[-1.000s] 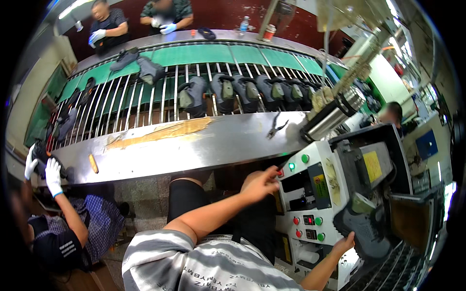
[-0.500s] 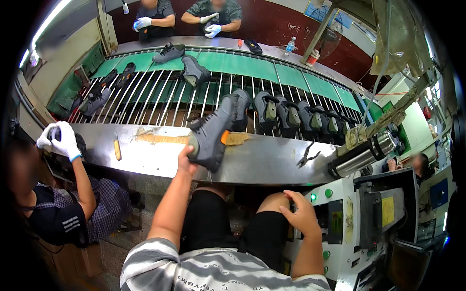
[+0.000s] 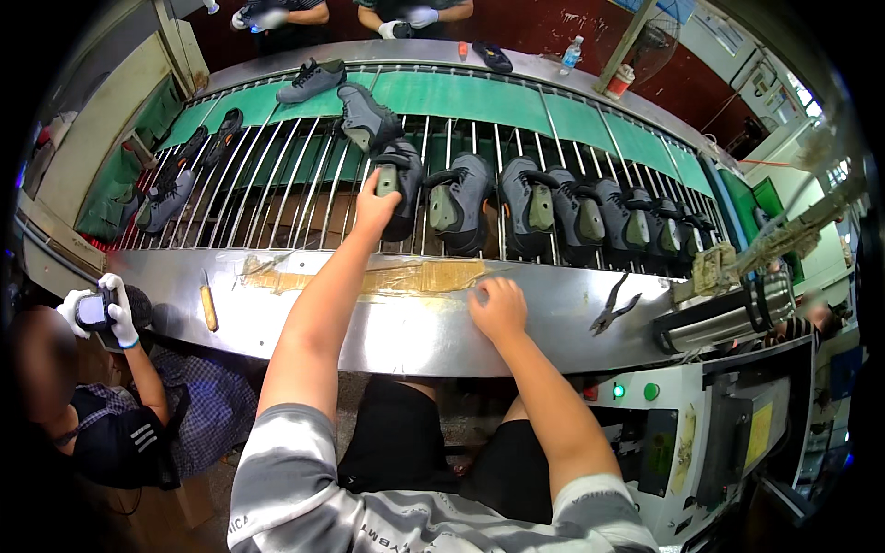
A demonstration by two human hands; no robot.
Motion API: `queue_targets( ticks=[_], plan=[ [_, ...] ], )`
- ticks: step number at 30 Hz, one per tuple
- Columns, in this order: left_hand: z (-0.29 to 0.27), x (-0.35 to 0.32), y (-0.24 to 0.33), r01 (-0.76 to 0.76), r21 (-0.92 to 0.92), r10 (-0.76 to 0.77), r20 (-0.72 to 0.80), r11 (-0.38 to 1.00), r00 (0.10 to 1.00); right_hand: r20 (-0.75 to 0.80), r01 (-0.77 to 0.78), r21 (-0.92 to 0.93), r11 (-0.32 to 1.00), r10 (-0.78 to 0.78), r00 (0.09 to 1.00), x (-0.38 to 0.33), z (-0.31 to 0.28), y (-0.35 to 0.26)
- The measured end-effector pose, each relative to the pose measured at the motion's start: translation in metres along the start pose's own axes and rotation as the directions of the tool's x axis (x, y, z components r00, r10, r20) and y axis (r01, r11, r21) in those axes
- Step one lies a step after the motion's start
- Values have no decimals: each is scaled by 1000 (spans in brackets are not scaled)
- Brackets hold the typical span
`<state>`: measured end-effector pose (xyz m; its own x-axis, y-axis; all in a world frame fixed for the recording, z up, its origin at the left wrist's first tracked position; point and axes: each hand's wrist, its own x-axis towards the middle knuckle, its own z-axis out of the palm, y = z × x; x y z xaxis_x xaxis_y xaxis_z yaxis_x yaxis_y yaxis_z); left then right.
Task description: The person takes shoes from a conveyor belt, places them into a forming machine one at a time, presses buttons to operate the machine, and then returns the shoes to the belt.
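A dark grey shoe point(image 3: 406, 210) with a green last in its opening stands on the metal rods of the rack. My left hand point(image 3: 378, 207) is closed on the last at its heel end, thumb against the green block. Just right of it sits another grey shoe point(image 3: 468, 207), also on a green last. My right hand point(image 3: 501, 306) rests over the steel ledge point(image 3: 415, 323), by the end of a strip of brown tape point(image 3: 433, 276). Its fingers are curled in, and what lies inside them, if anything, is hidden.
Several more lasted shoes point(image 3: 576, 221) line the rack to the right. Pliers point(image 3: 613, 309), a steel flask point(image 3: 724, 313) and a yellow-handled tool point(image 3: 208, 304) lie on the ledge. A co-worker's gloved hands point(image 3: 115, 309) hold a shoe at left; two people work beyond the green belt point(image 3: 442, 97).
My left hand has carried the shoe from above the ledge forward onto the rods, turning it. From beside my knee, my right hand has risen to the ledge and curled its fingers.
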<state>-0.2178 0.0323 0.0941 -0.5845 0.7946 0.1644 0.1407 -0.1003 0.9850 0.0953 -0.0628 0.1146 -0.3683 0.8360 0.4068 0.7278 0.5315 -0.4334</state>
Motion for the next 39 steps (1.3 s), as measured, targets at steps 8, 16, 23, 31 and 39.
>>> queue_targets(
  ticks=[8,16,23,31,39],
  plan=[
    [-5,14,-1,126,-119,-115,96,985,989,50,8,-38,999,-6,999,48,75,-8],
    [-60,183,-102,437,-225,-459,-53,871,887,89,86,-59,995,-81,993,62,75,-15],
    [-21,261,-116,516,-535,-596,28,670,802,169,135,-21,991,-130,977,68,77,-15],
    [-22,274,-138,446,-711,-485,168,543,858,173,140,-20,990,-135,976,70,80,-12],
    [-64,277,-110,328,-664,-402,45,672,914,141,129,-8,992,-127,982,68,80,-15]
  ],
)
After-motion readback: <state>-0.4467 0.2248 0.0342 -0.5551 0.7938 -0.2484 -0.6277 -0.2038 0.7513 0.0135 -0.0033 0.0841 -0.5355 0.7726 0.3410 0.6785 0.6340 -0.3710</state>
